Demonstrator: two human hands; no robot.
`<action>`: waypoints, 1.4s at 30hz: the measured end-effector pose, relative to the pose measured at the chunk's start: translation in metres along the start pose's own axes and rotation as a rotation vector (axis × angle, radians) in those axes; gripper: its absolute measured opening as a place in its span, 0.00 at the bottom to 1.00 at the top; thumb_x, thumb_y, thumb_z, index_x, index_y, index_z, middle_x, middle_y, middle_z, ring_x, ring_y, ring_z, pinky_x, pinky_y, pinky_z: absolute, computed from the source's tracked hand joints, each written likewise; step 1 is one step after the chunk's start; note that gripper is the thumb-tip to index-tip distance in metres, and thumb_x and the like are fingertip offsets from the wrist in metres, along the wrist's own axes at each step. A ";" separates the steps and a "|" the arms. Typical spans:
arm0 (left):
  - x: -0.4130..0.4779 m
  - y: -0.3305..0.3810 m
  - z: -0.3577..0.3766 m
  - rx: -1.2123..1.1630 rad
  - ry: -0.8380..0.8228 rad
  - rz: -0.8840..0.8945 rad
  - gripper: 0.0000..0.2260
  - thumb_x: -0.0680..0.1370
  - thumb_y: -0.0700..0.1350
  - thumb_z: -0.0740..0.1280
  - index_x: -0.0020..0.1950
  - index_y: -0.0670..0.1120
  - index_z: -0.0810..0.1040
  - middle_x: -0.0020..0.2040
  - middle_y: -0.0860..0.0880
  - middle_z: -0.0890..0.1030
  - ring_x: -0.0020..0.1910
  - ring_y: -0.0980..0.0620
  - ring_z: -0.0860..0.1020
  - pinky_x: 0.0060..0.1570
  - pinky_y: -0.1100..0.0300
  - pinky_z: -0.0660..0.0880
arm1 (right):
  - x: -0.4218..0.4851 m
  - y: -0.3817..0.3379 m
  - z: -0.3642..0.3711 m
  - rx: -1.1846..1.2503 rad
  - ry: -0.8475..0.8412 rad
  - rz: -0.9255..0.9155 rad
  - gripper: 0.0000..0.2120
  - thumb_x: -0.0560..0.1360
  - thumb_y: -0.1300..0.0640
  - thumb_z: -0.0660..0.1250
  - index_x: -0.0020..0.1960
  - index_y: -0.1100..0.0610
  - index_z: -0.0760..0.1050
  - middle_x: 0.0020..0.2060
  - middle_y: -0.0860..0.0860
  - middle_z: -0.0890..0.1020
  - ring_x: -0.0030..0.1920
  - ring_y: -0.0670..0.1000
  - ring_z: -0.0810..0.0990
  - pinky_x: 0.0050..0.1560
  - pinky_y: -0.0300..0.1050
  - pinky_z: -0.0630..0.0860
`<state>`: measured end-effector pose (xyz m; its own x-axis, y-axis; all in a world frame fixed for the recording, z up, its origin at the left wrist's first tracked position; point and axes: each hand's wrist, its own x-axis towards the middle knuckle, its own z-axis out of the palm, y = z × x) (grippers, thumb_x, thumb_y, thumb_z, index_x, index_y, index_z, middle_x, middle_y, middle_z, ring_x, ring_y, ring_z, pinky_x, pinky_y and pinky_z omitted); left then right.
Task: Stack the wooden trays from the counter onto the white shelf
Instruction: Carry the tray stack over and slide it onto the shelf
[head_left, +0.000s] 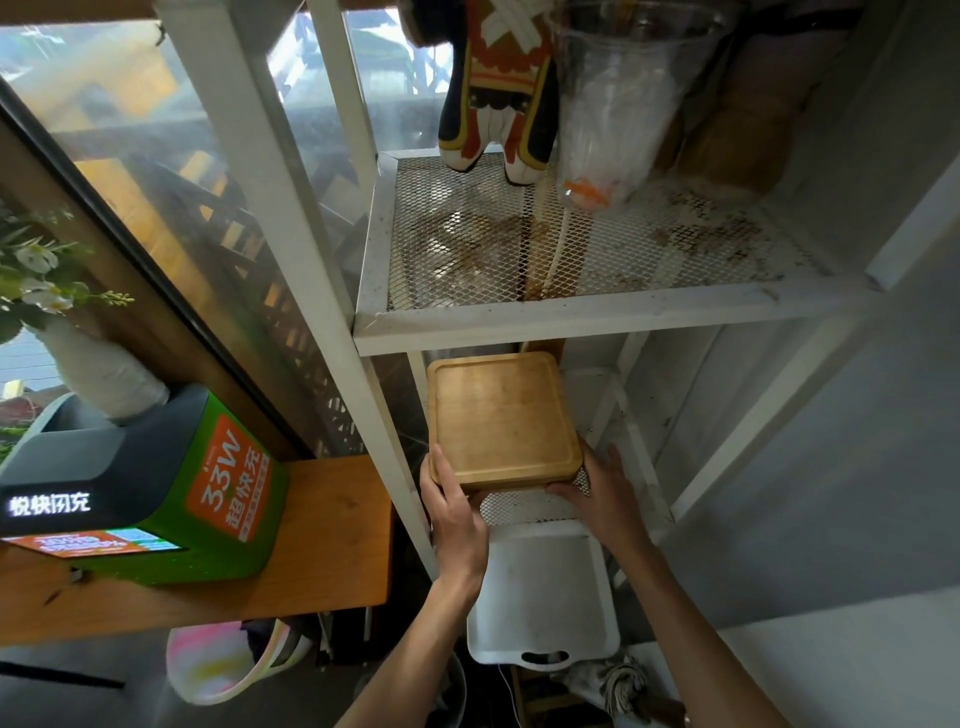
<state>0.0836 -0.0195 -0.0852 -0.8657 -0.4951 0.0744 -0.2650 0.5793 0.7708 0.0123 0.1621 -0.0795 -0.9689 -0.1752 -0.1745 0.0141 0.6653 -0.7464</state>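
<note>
A square wooden tray (501, 415) with a raised rim rests on the lower mesh level of the white shelf (524, 506), tucked under the upper mesh level. It looks like a stack of trays, but the layers below the top one are hard to tell apart. My left hand (454, 512) grips the tray's near left corner, thumb on the rim. My right hand (605, 493) holds the near right corner from below and beside. The wooden counter (322, 545) lies to the left, with no trays visible on it.
The upper mesh level (571, 244) carries a plush figure (498, 93) and a clear plastic container (618, 104). A white plastic tray (543, 597) sticks out below the hands. A green power-bank box (150, 493) and a flower vase (98, 369) stand on the counter.
</note>
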 end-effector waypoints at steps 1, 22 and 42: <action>0.000 0.001 -0.001 -0.005 -0.009 0.001 0.40 0.74 0.26 0.63 0.80 0.41 0.46 0.77 0.39 0.53 0.75 0.43 0.60 0.73 0.49 0.64 | 0.000 0.000 0.000 0.004 0.001 0.006 0.45 0.69 0.40 0.72 0.79 0.48 0.55 0.77 0.52 0.64 0.79 0.62 0.47 0.74 0.64 0.57; 0.001 0.003 -0.009 0.399 -0.137 0.126 0.41 0.71 0.30 0.71 0.79 0.46 0.57 0.80 0.44 0.56 0.72 0.35 0.63 0.59 0.46 0.77 | -0.007 -0.010 0.010 -0.115 0.046 -0.185 0.39 0.74 0.60 0.72 0.79 0.46 0.57 0.80 0.48 0.49 0.77 0.57 0.59 0.74 0.55 0.65; -0.010 0.021 -0.029 0.488 -0.338 0.210 0.42 0.74 0.34 0.63 0.80 0.46 0.40 0.80 0.43 0.38 0.77 0.40 0.32 0.71 0.42 0.32 | -0.032 -0.038 0.003 -0.539 -0.149 -0.067 0.43 0.76 0.38 0.63 0.79 0.40 0.38 0.79 0.50 0.35 0.79 0.62 0.40 0.76 0.64 0.49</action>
<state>0.0990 -0.0216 -0.0516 -0.9856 -0.1524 -0.0726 -0.1686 0.9105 0.3776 0.0435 0.1400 -0.0477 -0.9174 -0.3043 -0.2565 -0.2119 0.9190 -0.3325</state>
